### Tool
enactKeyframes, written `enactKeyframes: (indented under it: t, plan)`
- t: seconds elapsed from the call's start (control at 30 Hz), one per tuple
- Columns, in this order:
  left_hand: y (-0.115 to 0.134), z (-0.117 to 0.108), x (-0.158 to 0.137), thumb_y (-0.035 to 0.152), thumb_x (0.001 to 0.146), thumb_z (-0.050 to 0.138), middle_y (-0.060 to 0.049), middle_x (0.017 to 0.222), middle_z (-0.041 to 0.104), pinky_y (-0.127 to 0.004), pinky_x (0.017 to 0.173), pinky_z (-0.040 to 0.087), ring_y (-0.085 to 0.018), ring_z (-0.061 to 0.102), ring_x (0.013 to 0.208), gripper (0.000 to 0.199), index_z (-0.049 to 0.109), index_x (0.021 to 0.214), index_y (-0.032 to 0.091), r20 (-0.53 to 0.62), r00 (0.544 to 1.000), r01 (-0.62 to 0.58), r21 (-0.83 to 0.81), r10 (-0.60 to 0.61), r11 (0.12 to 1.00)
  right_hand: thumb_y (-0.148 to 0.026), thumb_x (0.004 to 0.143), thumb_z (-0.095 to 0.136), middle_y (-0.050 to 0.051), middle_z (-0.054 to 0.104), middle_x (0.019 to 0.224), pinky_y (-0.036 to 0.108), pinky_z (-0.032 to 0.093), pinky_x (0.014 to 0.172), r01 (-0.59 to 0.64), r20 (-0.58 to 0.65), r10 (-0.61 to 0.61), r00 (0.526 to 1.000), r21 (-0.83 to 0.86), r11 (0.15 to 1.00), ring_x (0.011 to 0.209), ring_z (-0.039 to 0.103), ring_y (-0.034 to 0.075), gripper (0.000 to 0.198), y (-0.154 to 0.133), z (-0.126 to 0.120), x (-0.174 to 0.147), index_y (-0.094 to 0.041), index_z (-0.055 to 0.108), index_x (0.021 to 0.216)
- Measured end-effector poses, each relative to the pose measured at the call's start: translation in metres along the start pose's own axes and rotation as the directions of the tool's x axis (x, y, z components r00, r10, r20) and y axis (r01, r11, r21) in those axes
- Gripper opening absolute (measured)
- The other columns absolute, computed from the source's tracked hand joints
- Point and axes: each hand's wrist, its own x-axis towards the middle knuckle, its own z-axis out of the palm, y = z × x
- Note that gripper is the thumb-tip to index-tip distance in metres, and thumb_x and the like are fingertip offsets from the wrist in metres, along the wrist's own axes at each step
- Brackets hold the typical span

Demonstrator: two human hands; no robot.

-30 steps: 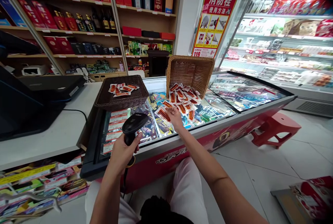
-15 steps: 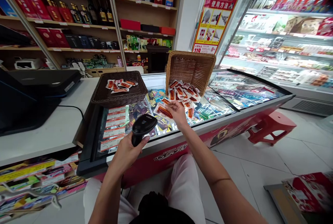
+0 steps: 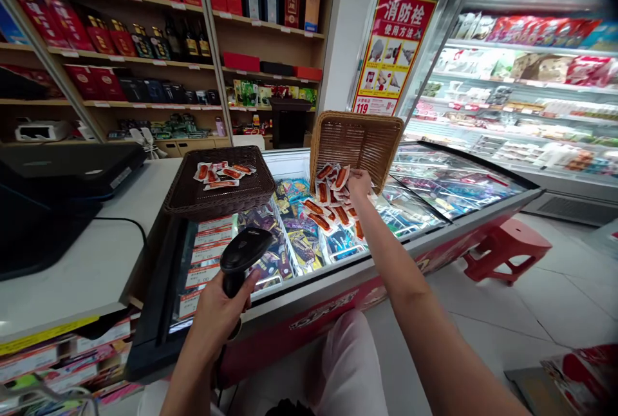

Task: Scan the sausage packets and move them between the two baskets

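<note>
My left hand (image 3: 219, 303) is wrapped around the handle of a black barcode scanner (image 3: 246, 248), held over the near edge of the freezer. My right hand (image 3: 360, 184) reaches into the mouth of a tipped wicker basket (image 3: 360, 121). Its fingers are closed at the edge of a sausage packet (image 3: 342, 178), partly hiding what they grip. Several more clear sausage packets (image 3: 318, 221) spill from the basket onto the freezer's glass top. A dark brown woven tray (image 3: 186, 194), to the left, holds several similar packets (image 3: 222, 183).
The chest freezer (image 3: 294, 287) runs across in front of me, with price labels (image 3: 210, 255) at its left end. A white counter (image 3: 96, 268) with dark equipment borders it. A red stool (image 3: 509, 248) stands right, before refrigerated shelves.
My right hand has left the sausage packet at the pile's front left, which now lies on the glass, and moved right into the basket. The scanner has shifted left and down in view.
</note>
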Motion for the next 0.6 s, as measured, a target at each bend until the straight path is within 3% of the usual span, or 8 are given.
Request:
enactKeyframes:
  t: [0.07, 0.13, 0.2, 0.27, 0.33, 0.4, 0.5, 0.6]
  plan:
    - [-0.001, -0.007, 0.004, 0.081, 0.067, 0.072, 0.000, 0.052, 0.057, -0.028, 0.048, 0.046, -0.017, 0.055, 0.049, 0.063, 0.061, 0.073, 0.020, -0.074, 0.997, 0.019, -0.041, -0.022, 0.999, -0.017, 0.089, 0.049, 0.020, 0.068, 0.117, 0.053, 0.044, 0.107, -0.052, -0.146, 0.043, 0.988, -0.061, 0.997, 0.116, 0.060, 0.032, 0.020, -0.017, 0.020, 0.011, -0.020, 0.060, 0.106]
    - [-0.004, -0.015, 0.009, 0.083, 0.066, 0.072, -0.001, 0.054, 0.058, -0.029, 0.047, 0.048, -0.017, 0.056, 0.050, 0.064, 0.061, 0.072, 0.020, -0.138, 0.989, 0.035, -0.087, -0.047, 0.996, -0.014, 0.089, 0.048, 0.021, 0.065, 0.125, 0.049, 0.040, 0.112, 0.001, -0.187, -0.016, 0.982, -0.083, 0.997, 0.121, 0.057, 0.031, 0.025, -0.043, 0.056, 0.014, -0.017, 0.060, 0.111]
    - [-0.007, -0.024, 0.014, 0.082, 0.065, 0.073, -0.002, 0.054, 0.058, -0.030, 0.048, 0.050, -0.018, 0.056, 0.050, 0.064, 0.060, 0.069, 0.020, -0.185, 0.980, 0.050, -0.124, -0.073, 0.991, -0.016, 0.091, 0.049, 0.015, 0.068, 0.122, 0.041, 0.046, 0.106, 0.143, -0.048, -0.148, 0.988, -0.086, 0.986, 0.113, 0.062, 0.026, 0.024, -0.076, 0.105, 0.013, -0.018, 0.062, 0.111]
    - [-0.011, -0.033, 0.017, 0.081, 0.065, 0.074, -0.002, 0.053, 0.057, -0.031, 0.048, 0.050, -0.018, 0.055, 0.050, 0.063, 0.058, 0.067, 0.020, -0.212, 0.972, 0.071, -0.147, -0.101, 0.987, -0.019, 0.094, 0.049, 0.010, 0.070, 0.120, 0.035, 0.051, 0.097, 0.269, 0.177, -0.249, 0.952, -0.099, 0.958, 0.102, 0.067, 0.022, 0.023, -0.110, 0.161, 0.010, -0.019, 0.065, 0.110]
    - [-0.016, -0.042, 0.019, 0.082, 0.065, 0.074, -0.001, 0.052, 0.056, -0.031, 0.049, 0.050, -0.018, 0.055, 0.050, 0.063, 0.058, 0.065, 0.020, -0.225, 0.966, 0.094, -0.146, -0.126, 0.985, -0.021, 0.098, 0.050, 0.009, 0.071, 0.126, 0.033, 0.052, 0.097, 0.397, 0.437, -0.284, 0.853, -0.191, 0.898, 0.111, 0.068, 0.022, 0.024, -0.141, 0.217, 0.008, -0.021, 0.069, 0.112]
    - [-0.023, -0.050, 0.021, 0.083, 0.065, 0.073, -0.001, 0.052, 0.056, -0.030, 0.051, 0.049, -0.017, 0.054, 0.050, 0.065, 0.057, 0.064, 0.020, -0.231, 0.962, 0.117, -0.126, -0.144, 0.985, -0.026, 0.099, 0.054, 0.010, 0.071, 0.131, 0.033, 0.053, 0.097, 0.456, 0.639, -0.169, 0.751, -0.315, 0.832, 0.121, 0.067, 0.025, 0.027, -0.165, 0.266, 0.005, -0.022, 0.070, 0.120]
    - [-0.033, -0.059, 0.023, 0.085, 0.067, 0.070, -0.001, 0.052, 0.055, -0.029, 0.052, 0.047, -0.017, 0.054, 0.051, 0.066, 0.056, 0.062, 0.021, -0.233, 0.961, 0.135, -0.085, -0.151, 0.987, -0.030, 0.096, 0.065, 0.015, 0.072, 0.133, 0.035, 0.055, 0.098, 0.497, 0.760, -0.027, 0.650, -0.397, 0.771, 0.125, 0.068, 0.029, 0.029, -0.182, 0.321, -0.002, -0.019, 0.073, 0.121]
    - [-0.041, -0.063, 0.027, 0.087, 0.068, 0.067, -0.001, 0.052, 0.055, -0.030, 0.052, 0.046, -0.019, 0.054, 0.052, 0.067, 0.056, 0.063, 0.021, -0.224, 0.962, 0.146, -0.070, -0.158, 0.987, -0.025, 0.090, 0.073, 0.021, 0.072, 0.131, 0.038, 0.055, 0.101, 0.522, 0.782, -0.025, 0.623, -0.391, 0.758, 0.124, 0.069, 0.031, 0.030, -0.179, 0.350, -0.011, -0.014, 0.074, 0.119]
